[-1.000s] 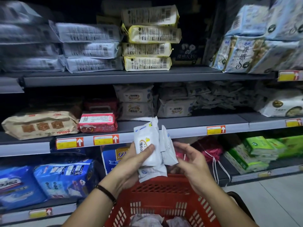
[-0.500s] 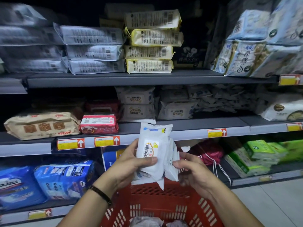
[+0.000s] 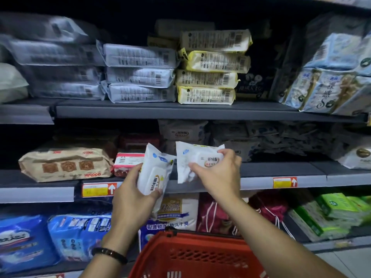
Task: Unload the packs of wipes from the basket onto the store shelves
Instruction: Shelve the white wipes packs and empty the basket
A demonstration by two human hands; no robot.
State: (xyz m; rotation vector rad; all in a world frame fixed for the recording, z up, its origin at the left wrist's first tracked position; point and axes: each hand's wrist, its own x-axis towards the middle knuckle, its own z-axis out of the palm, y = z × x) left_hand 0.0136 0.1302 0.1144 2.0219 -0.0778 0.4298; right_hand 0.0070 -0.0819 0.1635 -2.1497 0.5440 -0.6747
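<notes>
Two packs: one white wipes pack in each hand, just beside each other
Left hand [image 3: 132, 199]: gripping the upright wipes pack [image 3: 154, 173] round its lower end, thumb on the front
Right hand [image 3: 216, 175]: holding the tilted wipes pack [image 3: 192, 157], thumb on its face, fingers curled over the top
Middle shelf [image 3: 281, 169]: front lip right behind both grips
Red basket [image 3: 200, 255]: below my wrists

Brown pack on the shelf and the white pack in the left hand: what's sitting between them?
A red and white pack lies on the shelf between them, seen in the head view.
</notes>
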